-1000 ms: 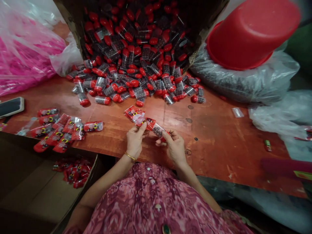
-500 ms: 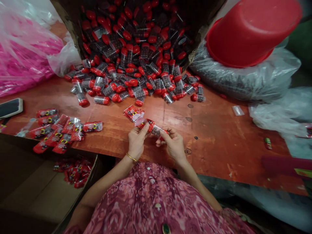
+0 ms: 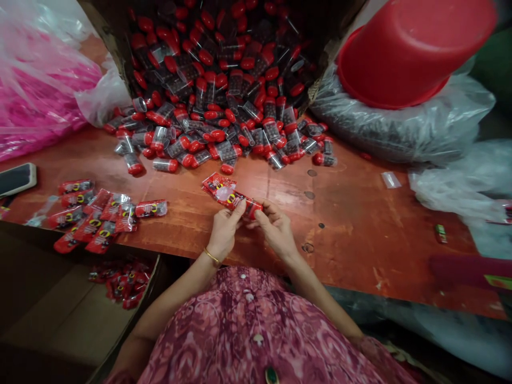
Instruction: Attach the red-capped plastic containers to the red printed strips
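My left hand (image 3: 224,230) and my right hand (image 3: 274,227) meet over the front of the red-brown table (image 3: 360,224). Between their fingertips they pinch a small clear tube (image 3: 251,207) with a red cap, which sits inside a red printed sleeve (image 3: 234,198). The left fingers grip the sleeve, the right fingers grip the tube end. A few more red sleeves (image 3: 218,185) lie just beyond the left hand. A big heap of red-capped tubes (image 3: 224,122) spills from a tipped cardboard box (image 3: 332,50) at the back.
Several wrapped tubes (image 3: 100,213) lie at the left front; more sit in a carton (image 3: 120,280) below the table edge. A phone (image 3: 16,178) lies far left, a pink bag (image 3: 44,90) behind it. A red basin (image 3: 408,48) rests on clear bags (image 3: 400,128) at right.
My right hand has moved left toward my left hand and pushed the tube further into the red sleeve; less of the tube shows now.
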The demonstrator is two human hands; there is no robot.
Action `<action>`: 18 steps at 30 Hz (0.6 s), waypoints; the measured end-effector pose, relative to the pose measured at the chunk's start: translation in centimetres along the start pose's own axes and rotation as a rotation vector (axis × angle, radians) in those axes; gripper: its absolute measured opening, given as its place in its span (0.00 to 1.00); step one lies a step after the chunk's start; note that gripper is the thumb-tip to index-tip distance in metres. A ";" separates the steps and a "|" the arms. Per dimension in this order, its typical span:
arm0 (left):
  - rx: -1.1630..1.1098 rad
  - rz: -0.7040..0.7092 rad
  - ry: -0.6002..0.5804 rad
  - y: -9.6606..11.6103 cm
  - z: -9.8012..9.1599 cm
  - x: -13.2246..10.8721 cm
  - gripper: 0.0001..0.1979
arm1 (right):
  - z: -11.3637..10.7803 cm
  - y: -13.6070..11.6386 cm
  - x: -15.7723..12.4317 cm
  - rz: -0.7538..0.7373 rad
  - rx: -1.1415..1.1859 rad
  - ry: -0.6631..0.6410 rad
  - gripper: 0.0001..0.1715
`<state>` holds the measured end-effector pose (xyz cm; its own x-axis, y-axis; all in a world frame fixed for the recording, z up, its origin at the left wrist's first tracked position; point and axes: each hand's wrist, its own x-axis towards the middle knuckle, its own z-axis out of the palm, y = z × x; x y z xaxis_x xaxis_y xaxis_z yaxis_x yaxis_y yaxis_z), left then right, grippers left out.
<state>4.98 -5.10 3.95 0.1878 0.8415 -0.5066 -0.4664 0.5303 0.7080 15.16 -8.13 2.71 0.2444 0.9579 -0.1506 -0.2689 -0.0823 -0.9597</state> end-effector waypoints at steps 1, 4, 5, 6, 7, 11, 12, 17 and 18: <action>-0.023 0.001 0.005 0.2 -0.1 0.0 0.22 | -0.2 0.0 0.1 -0.003 -0.002 -0.028 0.19; -0.058 -0.042 -0.016 0.4 -0.2 0.0 0.21 | -0.9 0.2 0.2 -0.041 -0.046 -0.040 0.16; -0.053 -0.063 -0.028 0.4 -0.2 -0.1 0.20 | -1.1 0.3 0.2 -0.058 -0.079 -0.032 0.15; -0.044 -0.084 -0.035 0.3 -0.2 -0.2 0.20 | -1.2 0.4 0.3 -0.074 -0.117 -0.022 0.13; -0.035 -0.099 -0.035 0.2 -0.2 -0.3 0.19 | -1.3 0.5 0.3 -0.087 -0.157 -0.013 0.13; -0.020 -0.118 -0.020 -0.2 -0.7 -0.5 0.19 | -1.2 0.7 0.7 -0.100 -0.245 -0.028 0.13; -0.023 -0.120 -0.027 -0.2 -0.9 -0.4 0.19 | -1.2 0.6 0.7 -0.097 -0.250 -0.045 0.13; -0.015 -0.132 -0.045 -0.3 -2.0 -0.4 0.22 | -0.7 0.7 0.9 -0.108 -0.289 -0.112 0.11; -0.012 -0.133 -0.038 -0.3 -2.2 -0.4 0.22 | -0.5 0.8 0.9 -0.116 -0.305 -0.108 0.11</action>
<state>3.17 -5.82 2.86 0.2814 0.7670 -0.5766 -0.4451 0.6367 0.6297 15.64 -7.46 1.69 0.1528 0.9879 -0.0256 0.0500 -0.0336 -0.9982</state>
